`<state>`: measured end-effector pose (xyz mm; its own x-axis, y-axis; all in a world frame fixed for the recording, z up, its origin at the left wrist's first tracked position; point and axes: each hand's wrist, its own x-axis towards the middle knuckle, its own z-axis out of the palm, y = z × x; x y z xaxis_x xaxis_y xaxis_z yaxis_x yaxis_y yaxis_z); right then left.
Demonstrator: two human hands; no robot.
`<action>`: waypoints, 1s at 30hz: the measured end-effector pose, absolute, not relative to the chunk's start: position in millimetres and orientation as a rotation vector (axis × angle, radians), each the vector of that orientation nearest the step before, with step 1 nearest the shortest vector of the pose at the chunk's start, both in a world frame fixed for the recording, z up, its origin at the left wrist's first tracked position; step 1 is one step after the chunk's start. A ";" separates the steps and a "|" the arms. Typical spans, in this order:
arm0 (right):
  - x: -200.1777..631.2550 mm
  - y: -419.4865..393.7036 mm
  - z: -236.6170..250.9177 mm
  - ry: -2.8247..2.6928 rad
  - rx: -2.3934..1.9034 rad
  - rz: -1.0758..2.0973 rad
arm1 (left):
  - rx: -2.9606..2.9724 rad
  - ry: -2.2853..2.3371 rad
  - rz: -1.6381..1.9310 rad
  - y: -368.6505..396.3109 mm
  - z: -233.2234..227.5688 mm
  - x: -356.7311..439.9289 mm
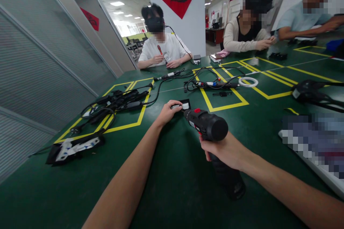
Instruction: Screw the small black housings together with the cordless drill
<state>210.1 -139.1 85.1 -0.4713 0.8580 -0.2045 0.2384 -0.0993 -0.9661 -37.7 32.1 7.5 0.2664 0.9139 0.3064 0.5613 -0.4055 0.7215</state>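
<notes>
My right hand (223, 148) is wrapped round the handle of a black cordless drill (208, 124) with a red switch on top. The drill points away from me and to the left, its chuck close to a small white piece (185, 106). That piece lies on a black flat pad (189, 102) on the table. With fingers curled, my left hand (168, 112) holds the white piece at its left side. The drill's tip meets the area near the white piece, but whether it touches cannot be made out.
Tangled black cables (120, 102) and a black-and-white part (77, 148) lie at left on the green table (172, 186). Ahead are more cables, a screwdriver-like tool (212, 84) and a white ring coil (248, 82). A blurred-out tray (295, 150) is at right. Several people sit opposite.
</notes>
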 end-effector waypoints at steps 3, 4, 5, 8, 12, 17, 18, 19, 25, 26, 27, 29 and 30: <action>210.1 -138.8 83.2 -1.672 -1.200 1.610 | 2.063 1.322 0.990 32.4 6.4 -38.1; 210.2 -138.6 82.3 -1.670 -1.198 1.612 | 2.061 1.325 0.989 32.4 6.2 -38.0; 210.3 -138.5 81.5 -1.668 -1.198 1.613 | 2.058 1.328 0.988 32.4 6.2 -37.9; 210.7 -138.3 81.0 -1.660 -1.202 1.616 | 2.056 1.336 0.982 32.0 6.8 -37.3; 210.9 -139.1 83.7 -1.677 -1.210 1.618 | 2.064 1.330 0.980 31.6 7.4 -37.2; 211.2 -139.2 84.7 -1.694 -1.204 1.613 | 2.080 1.301 0.998 32.3 6.0 -38.4; 211.3 -138.9 84.3 -1.694 -1.206 1.615 | 2.082 1.299 0.999 32.3 5.9 -38.4; 211.4 -138.6 83.8 -1.696 -1.205 1.617 | 2.082 1.299 0.999 32.3 5.8 -38.4; 211.7 -138.5 80.8 -1.688 -1.185 1.616 | 2.069 1.316 0.993 31.1 7.3 -37.3; 211.7 -138.7 80.6 -1.686 -1.188 1.617 | 2.064 1.321 0.990 31.0 7.4 -37.2; 211.6 -138.8 80.5 -1.683 -1.190 1.618 | 2.060 1.324 0.989 31.1 7.3 -37.2; 211.3 -138.8 80.4 -1.676 -1.188 1.617 | 2.058 1.320 0.995 31.7 6.8 -37.4; 211.1 -138.6 80.4 -1.674 -1.182 1.617 | 2.060 1.312 0.998 32.1 6.4 -37.6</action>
<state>211.1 -138.6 80.4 -0.4805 0.8545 -0.1973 0.2264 -0.0965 -0.9692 -37.6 32.1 6.4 0.2674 0.9109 0.3142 0.5459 -0.4119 0.7296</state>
